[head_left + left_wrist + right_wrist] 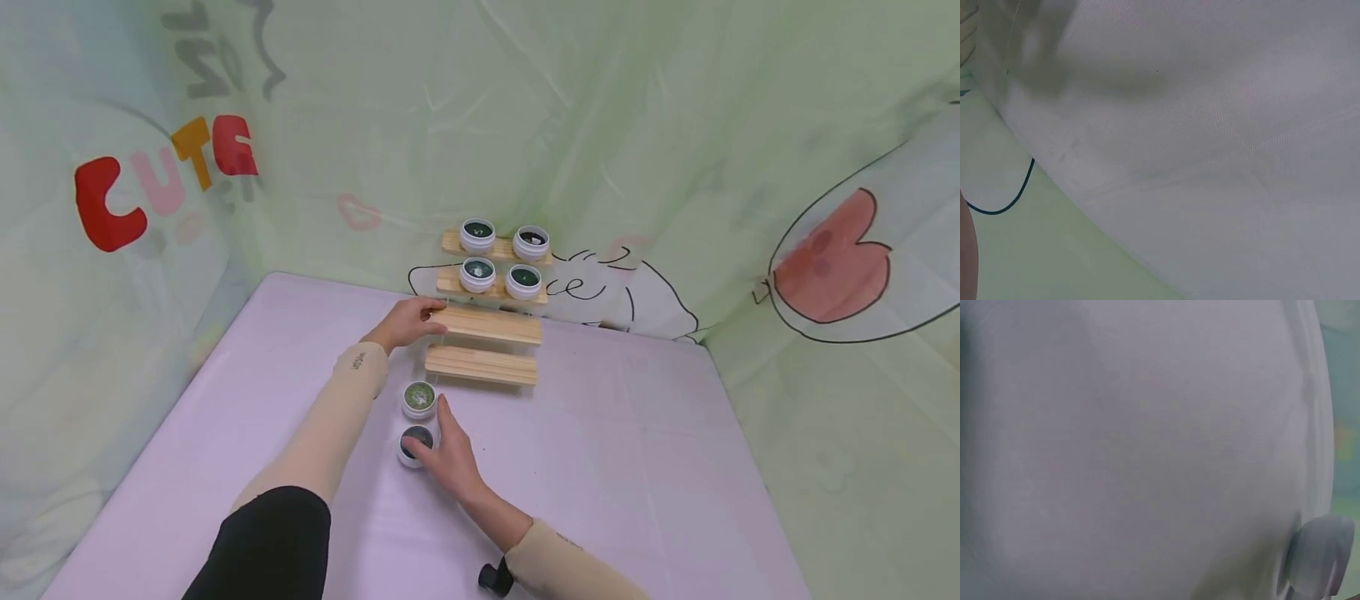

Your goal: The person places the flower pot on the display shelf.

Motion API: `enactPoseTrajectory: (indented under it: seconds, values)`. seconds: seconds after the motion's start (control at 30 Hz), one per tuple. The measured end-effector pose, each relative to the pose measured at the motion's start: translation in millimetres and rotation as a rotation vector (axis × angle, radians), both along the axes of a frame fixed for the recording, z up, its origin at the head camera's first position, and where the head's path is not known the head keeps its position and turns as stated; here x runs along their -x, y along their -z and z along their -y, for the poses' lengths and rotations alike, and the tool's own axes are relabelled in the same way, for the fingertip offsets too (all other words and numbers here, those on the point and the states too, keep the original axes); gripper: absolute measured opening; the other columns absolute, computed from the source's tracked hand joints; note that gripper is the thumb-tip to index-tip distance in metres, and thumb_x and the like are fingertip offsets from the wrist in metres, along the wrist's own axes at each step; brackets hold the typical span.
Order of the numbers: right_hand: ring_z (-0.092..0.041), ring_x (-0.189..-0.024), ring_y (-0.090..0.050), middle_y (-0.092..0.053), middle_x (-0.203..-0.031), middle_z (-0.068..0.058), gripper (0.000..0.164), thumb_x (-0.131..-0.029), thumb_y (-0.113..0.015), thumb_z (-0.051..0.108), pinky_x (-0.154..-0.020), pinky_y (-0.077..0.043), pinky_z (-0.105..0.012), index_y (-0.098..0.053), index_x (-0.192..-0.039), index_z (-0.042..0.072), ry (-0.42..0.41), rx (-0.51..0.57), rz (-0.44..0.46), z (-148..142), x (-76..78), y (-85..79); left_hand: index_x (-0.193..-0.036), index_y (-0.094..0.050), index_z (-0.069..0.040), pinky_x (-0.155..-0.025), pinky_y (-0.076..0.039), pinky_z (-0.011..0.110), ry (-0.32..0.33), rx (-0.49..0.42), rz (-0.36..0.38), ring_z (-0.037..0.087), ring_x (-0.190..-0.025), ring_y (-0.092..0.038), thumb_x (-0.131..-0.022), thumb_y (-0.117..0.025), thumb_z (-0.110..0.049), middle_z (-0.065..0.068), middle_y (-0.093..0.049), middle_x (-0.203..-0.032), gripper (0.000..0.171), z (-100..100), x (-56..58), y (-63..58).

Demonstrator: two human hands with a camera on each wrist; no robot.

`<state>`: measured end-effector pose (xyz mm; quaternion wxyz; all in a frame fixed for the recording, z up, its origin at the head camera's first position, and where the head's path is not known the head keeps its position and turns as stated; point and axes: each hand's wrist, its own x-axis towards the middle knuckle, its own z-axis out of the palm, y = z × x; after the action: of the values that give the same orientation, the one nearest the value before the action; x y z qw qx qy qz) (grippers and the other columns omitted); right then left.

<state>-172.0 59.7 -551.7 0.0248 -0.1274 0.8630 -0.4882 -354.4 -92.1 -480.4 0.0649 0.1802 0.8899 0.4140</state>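
A stepped display stand with several wooden planks (486,325) is at the back of the table in the head view. My left hand (408,323) holds the left end of its second plank from the front, thumb and fingers at the edge. Two small white jars with dark tops stand near my right hand (452,458): a green-topped jar (419,398) and, in front of it, a dark-topped jar (415,450). The right thumb lies over the nearer jar, while the straight fingers point forward beside the farther one. Only a sliver of skin shows in the left wrist view.
On the upper two planks sit several similar white jars (477,236). A pale lilac cloth (630,467) covers the table. Printed fabric walls (360,167) rise behind and at both sides. A rounded pale object (1321,556) shows at the right wrist view's lower right.
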Motion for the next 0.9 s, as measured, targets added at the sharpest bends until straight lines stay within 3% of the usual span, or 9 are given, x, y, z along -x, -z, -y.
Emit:
enactPoseTrajectory:
  seconds: [0.47, 0.9]
  values:
    - [-0.037, -0.142, -0.029, -0.027, -0.152, -0.032, 0.089, -0.088, -0.074, 0.025, -0.117, -0.029, -0.048, -0.021, -0.148, -0.015, -0.017, -0.021, -0.073, 6.8, -0.2, 8.1, -0.136, -0.055, -0.001, -0.108, -0.044, 0.032, -0.011, 0.012, 0.019, 0.028, -0.127, -0.052, -0.089, -0.074, -0.022, 0.016, -0.053, -0.14, 0.056, 2.4, -1.6, -2.1]
    - [-0.035, -0.142, -0.029, -0.028, -0.152, -0.03, 0.088, -0.09, -0.072, 0.029, -0.118, -0.027, -0.045, -0.021, -0.149, -0.014, 0.037, -0.031, -0.013, 13.4, 15.7, 10.2, -0.136, -0.055, 0.001, -0.108, -0.044, 0.033, -0.01, 0.011, 0.02, 0.029, -0.127, -0.052, -0.089, -0.074, -0.019, 0.017, -0.052, -0.141, 0.054, 0.0, -8.3, -11.5]
